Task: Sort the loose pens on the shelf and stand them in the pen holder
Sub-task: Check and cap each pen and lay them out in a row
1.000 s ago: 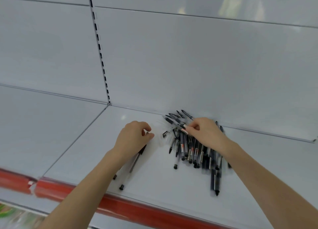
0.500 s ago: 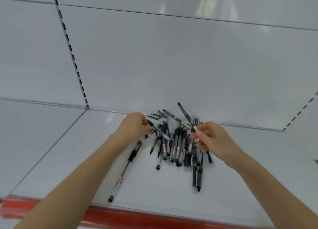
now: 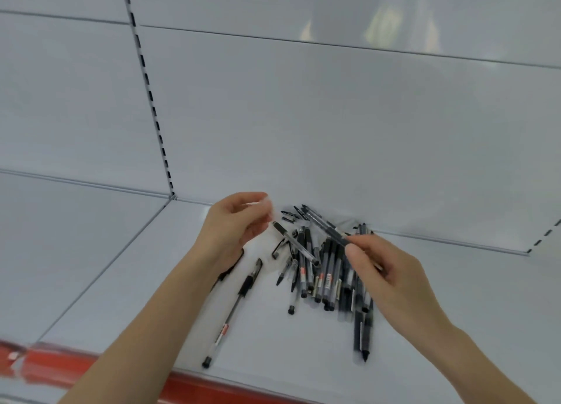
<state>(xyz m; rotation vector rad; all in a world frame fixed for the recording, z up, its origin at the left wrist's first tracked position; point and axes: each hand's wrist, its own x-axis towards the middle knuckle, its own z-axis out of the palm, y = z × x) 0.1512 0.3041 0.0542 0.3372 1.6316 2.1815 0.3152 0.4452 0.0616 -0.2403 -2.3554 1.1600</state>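
While the fingers of the right hand pinch a dark pen above the pile of pens, the left hand hovers curled and blurred just beside a clear pen; I cannot tell whether it grips it. Another loose pen lies left of the pile on the shelf, pointing toward its red edge.

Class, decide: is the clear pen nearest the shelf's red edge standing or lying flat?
Lying flat: the pen rests lengthwise on the shelf.
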